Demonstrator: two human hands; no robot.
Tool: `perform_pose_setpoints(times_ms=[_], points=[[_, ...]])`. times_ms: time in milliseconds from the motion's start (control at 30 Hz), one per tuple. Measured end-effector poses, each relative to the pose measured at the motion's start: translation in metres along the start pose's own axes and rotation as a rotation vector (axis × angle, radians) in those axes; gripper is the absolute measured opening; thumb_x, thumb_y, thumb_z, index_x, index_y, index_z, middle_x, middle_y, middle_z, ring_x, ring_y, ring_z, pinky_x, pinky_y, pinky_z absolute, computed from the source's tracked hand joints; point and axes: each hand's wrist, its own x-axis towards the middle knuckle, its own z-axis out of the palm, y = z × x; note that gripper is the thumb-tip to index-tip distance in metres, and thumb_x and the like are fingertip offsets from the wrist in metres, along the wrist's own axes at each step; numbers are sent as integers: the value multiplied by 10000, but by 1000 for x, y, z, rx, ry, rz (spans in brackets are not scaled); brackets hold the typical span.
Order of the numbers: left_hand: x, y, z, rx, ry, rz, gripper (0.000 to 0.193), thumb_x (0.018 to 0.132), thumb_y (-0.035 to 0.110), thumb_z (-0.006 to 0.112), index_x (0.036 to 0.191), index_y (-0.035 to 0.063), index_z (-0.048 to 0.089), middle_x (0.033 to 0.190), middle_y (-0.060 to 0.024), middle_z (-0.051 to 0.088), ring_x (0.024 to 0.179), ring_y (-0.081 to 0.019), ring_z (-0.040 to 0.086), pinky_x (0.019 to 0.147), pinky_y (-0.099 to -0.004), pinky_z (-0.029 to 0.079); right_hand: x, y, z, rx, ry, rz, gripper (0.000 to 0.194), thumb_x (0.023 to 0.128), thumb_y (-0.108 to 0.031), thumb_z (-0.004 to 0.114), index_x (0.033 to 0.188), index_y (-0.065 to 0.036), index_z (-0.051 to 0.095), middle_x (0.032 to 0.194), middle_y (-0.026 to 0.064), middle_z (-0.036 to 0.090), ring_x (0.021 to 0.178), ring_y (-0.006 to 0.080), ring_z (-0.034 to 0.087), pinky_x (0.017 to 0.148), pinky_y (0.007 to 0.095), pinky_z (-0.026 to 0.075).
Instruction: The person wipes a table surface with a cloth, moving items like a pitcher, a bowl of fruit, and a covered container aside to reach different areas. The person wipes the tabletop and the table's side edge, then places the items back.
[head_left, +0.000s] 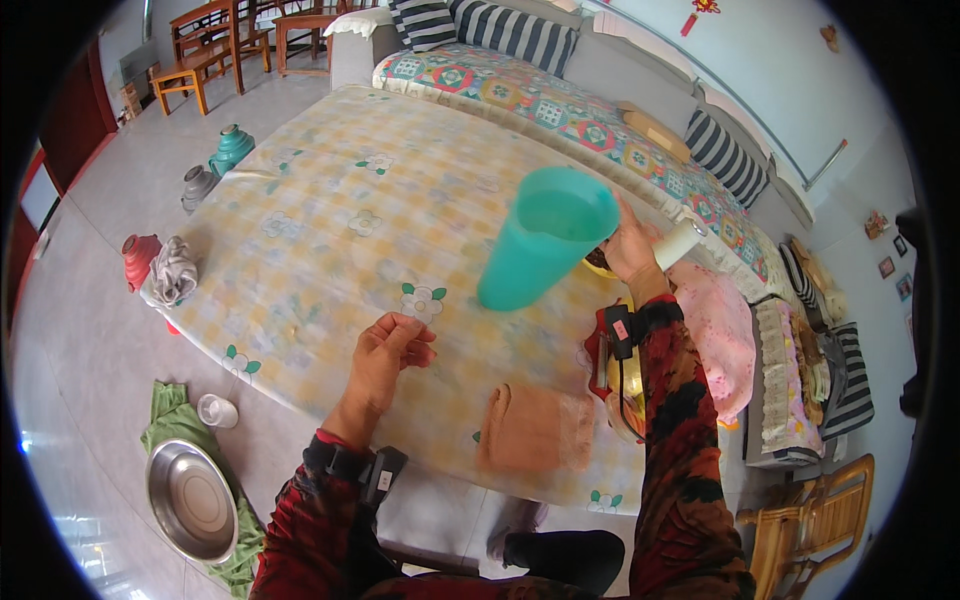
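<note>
My right hand (630, 244) is at the right side of a teal plastic pitcher (525, 259), its fingers partly hidden behind it; the handle cannot be seen. The pitcher holds clear liquid and stands on, or just over, the table's flowered, checked cloth (330, 277). My left hand (391, 346) hovers over the cloth to the left, fingers curled and thumb near the index finger, with nothing visible in it. A folded orange-brown towel (534, 431) lies near the front edge, between my forearms.
Right of the pitcher are a white cylinder (679, 244) and a pink cloth (712, 337). A crumpled grey cloth (174, 271) sits at the left table edge. On the left stand a metal basin (193, 499), a clear cup (217, 411) and a red flask (139, 259). A sofa (525, 97) runs behind.
</note>
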Motion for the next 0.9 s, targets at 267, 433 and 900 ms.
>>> perform_pose_setpoints(times_ms=[267, 433, 900], points=[[-3, 1, 1, 12, -12, 1, 149, 925, 200, 589, 927, 51, 587, 886, -87, 674, 696, -163, 639, 690, -307, 520, -52, -12, 2, -118, 164, -23, 473, 958, -463, 576, 1329, -187, 472, 1174, -5, 560, 1089, 196, 535, 957, 401, 440], [-6, 2, 1, 13, -20, -4, 135, 925, 188, 583, 923, 54, 588, 887, -85, 674, 698, -165, 638, 691, -310, 521, -75, -13, 0, -217, 304, -24, 559, 932, -519, 589, 1352, -184, 436, 1212, 2, 532, 1075, 197, 533, 940, 397, 433], [-11, 5, -4, 0, -24, 4, 154, 908, 202, 616, 942, 52, 599, 875, -90, 683, 676, -153, 643, 649, -284, 522, -139, -9, 14, -430, 508, -157, 579, 857, -590, 654, 1034, -50, 545, 968, 41, 578, 856, 142, 572, 673, 302, 503]])
